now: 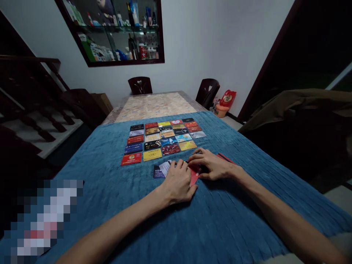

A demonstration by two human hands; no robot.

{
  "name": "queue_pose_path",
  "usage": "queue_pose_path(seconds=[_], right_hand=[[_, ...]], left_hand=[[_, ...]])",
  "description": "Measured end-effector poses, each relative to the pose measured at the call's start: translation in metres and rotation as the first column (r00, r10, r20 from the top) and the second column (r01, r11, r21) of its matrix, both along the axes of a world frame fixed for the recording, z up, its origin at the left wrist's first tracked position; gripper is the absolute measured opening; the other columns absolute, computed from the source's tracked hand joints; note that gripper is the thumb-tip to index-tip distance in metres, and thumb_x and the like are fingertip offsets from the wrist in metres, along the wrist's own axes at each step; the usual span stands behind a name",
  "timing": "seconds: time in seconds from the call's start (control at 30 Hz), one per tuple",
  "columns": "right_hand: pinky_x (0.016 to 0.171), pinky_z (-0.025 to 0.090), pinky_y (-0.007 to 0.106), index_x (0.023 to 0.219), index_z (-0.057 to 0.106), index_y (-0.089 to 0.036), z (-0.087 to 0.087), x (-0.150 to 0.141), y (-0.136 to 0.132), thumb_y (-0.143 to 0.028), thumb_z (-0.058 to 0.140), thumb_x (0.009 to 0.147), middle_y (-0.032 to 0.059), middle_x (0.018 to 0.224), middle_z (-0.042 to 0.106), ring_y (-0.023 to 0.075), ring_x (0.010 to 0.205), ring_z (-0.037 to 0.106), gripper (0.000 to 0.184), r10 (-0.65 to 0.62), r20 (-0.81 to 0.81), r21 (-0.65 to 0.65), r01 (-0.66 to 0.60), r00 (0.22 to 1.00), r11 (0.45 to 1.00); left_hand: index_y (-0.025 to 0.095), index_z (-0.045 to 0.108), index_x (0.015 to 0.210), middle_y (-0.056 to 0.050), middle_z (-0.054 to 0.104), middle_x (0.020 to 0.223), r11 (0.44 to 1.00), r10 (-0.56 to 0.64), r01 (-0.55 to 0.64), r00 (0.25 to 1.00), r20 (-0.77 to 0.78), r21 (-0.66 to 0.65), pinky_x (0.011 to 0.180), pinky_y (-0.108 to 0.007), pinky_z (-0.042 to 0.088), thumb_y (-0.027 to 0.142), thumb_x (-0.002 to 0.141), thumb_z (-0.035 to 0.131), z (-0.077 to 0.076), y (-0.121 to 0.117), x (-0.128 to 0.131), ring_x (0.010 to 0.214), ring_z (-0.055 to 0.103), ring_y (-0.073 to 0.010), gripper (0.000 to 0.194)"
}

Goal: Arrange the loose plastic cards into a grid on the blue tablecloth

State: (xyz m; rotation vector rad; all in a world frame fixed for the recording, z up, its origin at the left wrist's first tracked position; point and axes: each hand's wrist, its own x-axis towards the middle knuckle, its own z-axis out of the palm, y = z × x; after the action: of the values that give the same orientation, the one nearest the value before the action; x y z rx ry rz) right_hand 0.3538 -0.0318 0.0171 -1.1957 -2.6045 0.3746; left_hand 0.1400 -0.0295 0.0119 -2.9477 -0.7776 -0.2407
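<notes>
Both my hands rest on a blue cloth over the table. My left hand lies palm down on a loose pile of cards, its fingers curled over them. My right hand sits just to its right, with the fingers pressing on a red card in the same pile. More red cards poke out behind the right hand. Beyond the hands, several plastic cards lie face up in neat rows on the cloth.
The bare marble table top continues past the cloth, with two dark chairs at the far end. A jacket hangs over a chair on the right. A wooden staircase rises on the left. A glass cabinet hangs on the wall.
</notes>
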Motion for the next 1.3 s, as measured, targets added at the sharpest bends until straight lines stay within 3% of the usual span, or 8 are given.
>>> queue_pose_path(seconds=[0.3,0.5,0.7,0.9,1.13,1.3], right_hand=[[0.098,0.038,0.052,0.118,0.068,-0.024,0.0,0.002,-0.002,-0.026,0.074,0.071,0.0096,0.123,0.062,0.0315,0.116,0.042,0.047,-0.019,0.049,-0.003,0.019,0.999,1.0],[0.098,0.036,0.05,0.12,0.068,-0.027,0.003,0.002,-0.004,-0.033,0.072,0.079,0.0089,0.116,0.065,0.0304,0.115,0.042,0.042,0.003,0.048,-0.02,-0.002,0.999,1.0],[0.097,0.035,0.046,0.106,0.072,-0.022,0.009,0.003,-0.005,-0.034,0.07,0.082,0.0068,0.109,0.067,0.0274,0.108,0.044,0.027,0.032,0.026,-0.038,-0.031,0.999,0.999],[0.097,0.037,0.045,0.095,0.075,-0.022,0.015,0.006,-0.008,-0.031,0.069,0.084,0.0054,0.103,0.072,0.0266,0.108,0.048,0.016,0.038,-0.031,-0.033,-0.039,0.999,0.999],[0.098,0.04,0.044,0.103,0.076,-0.026,0.013,0.015,-0.003,-0.039,0.061,0.094,0.0046,0.097,0.074,0.0247,0.11,0.052,0.022,0.048,-0.102,-0.008,-0.049,0.994,0.999],[0.089,0.046,0.038,0.1,0.076,-0.022,0.008,0.017,0.003,-0.034,0.056,0.097,0.0056,0.09,0.072,0.0209,0.097,0.057,0.024,0.048,-0.185,0.086,-0.033,0.981,0.996]], left_hand=[[0.01,0.065,0.099,-0.02,0.062,0.107,1.0,0.017,-0.016,0.997,0.079,-0.016,0.088,-0.05,0.042,0.038,0.086,0.056,-0.007,-0.002,0.004,0.104,0.05,-0.0332,0.033],[0.011,0.065,0.1,-0.018,0.063,0.108,1.0,-0.019,0.02,0.995,0.101,-0.013,0.092,-0.051,0.041,0.035,0.087,0.053,-0.01,-0.002,0.006,0.107,0.05,-0.0329,0.03],[0.011,0.066,0.102,-0.016,0.065,0.108,0.996,-0.005,0.012,0.997,0.078,-0.093,0.093,-0.049,0.041,0.034,0.083,0.059,-0.002,-0.002,0.003,0.109,0.051,-0.0318,0.03],[0.013,0.068,0.098,-0.013,0.069,0.1,0.985,-0.035,0.056,0.991,0.13,-0.166,0.091,-0.046,0.042,0.027,0.088,0.053,0.003,0.001,0.002,0.108,0.054,-0.0293,0.023],[0.017,0.072,0.085,-0.008,0.073,0.09,0.958,-0.014,0.068,0.982,0.19,-0.279,0.088,-0.042,0.043,0.022,0.09,0.052,0.012,0.013,-0.001,0.102,0.057,-0.026,0.021],[0.019,0.073,0.078,-0.005,0.072,0.081,0.932,-0.002,0.103,0.96,0.279,-0.349,0.088,-0.037,0.045,0.019,0.094,0.048,0.018,0.023,-0.005,0.092,0.058,-0.0211,0.029]])
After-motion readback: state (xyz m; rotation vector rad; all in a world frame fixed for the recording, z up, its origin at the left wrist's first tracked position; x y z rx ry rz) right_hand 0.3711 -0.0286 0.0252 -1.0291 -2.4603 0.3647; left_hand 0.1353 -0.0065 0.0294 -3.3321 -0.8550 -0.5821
